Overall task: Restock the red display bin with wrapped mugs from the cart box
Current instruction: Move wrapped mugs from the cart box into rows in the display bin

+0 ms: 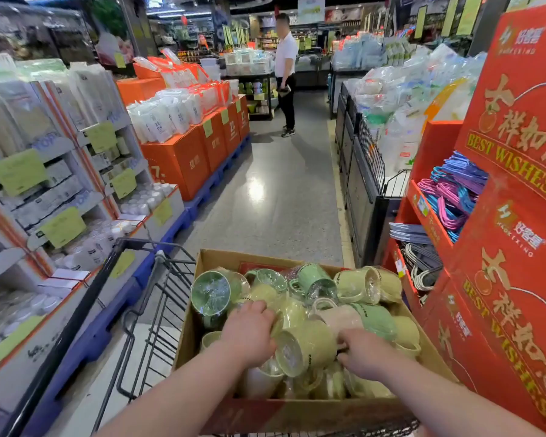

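A cardboard box [199, 272] sits in the wire cart [158, 298] in front of me, filled with several wrapped mugs in green, pale yellow and pink. My left hand [249, 334] reaches into the box with fingers curled over a pale yellow wrapped mug [284, 310]. My right hand [364, 351] has its fingers curled down among the mugs beside a pale yellow mug lying on its side [306, 346]; what it grips is hidden. The red display stand [514, 216] rises at the right.
White goods and yellow price tags fill shelves [60, 184] on the left. Orange boxes [183, 156] stand on blue pallets. A person in a white shirt [286, 74] stands ahead in the aisle. Coloured hangers [454, 190] sit in the red stand.
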